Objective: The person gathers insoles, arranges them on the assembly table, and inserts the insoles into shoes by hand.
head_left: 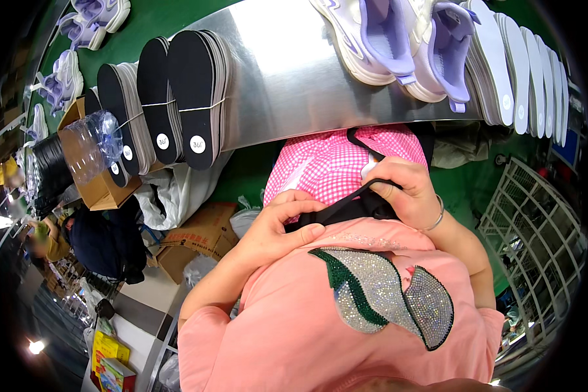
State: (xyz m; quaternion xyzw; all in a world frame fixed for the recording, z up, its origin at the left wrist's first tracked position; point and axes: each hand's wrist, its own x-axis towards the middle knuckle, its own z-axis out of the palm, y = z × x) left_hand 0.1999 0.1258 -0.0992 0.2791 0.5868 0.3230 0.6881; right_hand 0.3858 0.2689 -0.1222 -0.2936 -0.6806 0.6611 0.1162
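Note:
At my waist, both hands are closed on a black strap. My left hand grips its left end against my body, with the thumb lying along the lower edge. A loop of the strap is pinched between thumb and fingers of my right hand, pulled up a little from the waist. Pink-and-white checked cloth covers my lap just beyond the hands. A thin bracelet circles my right wrist. Part of the black band beneath the right hand is hidden.
A metal worktop curves ahead, bearing white-and-lilac sneakers. Bundled black insoles stand at its left, white insoles at its right. Cartons sit low left; a wire rack stands right.

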